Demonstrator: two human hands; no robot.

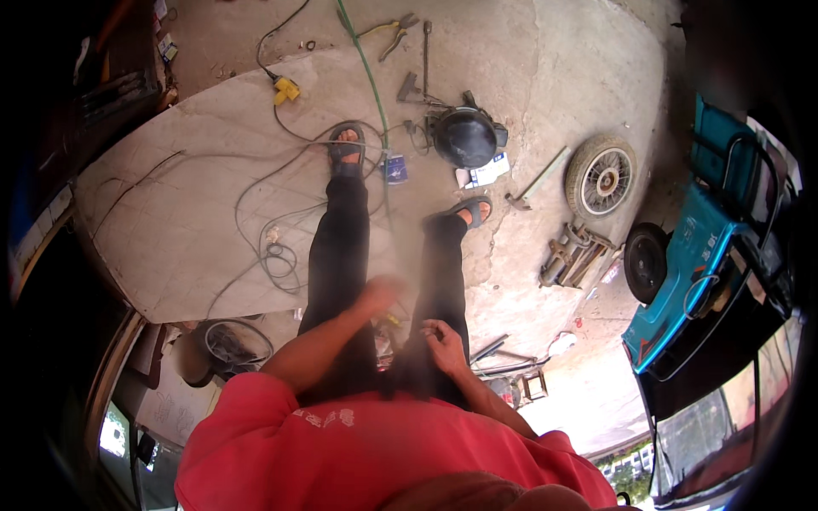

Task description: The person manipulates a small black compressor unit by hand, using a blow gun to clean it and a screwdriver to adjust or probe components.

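My left hand [382, 294] is smeared by motion in front of my thighs, so its fingers are unclear. Just below and right of it is a small blurred yellowish item [394, 320], too indistinct to name. My right hand [440, 341] is at my right thigh, fingers curled together; whatever they hold is hidden. My black-trousered legs [336, 247] are spread, sandalled feet on the pale concrete floor [170, 221]. Loose cables [264, 255] loop beside my left leg.
Ahead lie a yellow power connector [285, 89], green hose [358, 47], pliers [394, 34], a black rounded object [464, 136] and a hammer [520, 201]. At right are a spoked wheel [601, 177], metal hardware [571, 255] and a teal three-wheeled vehicle [682, 289].
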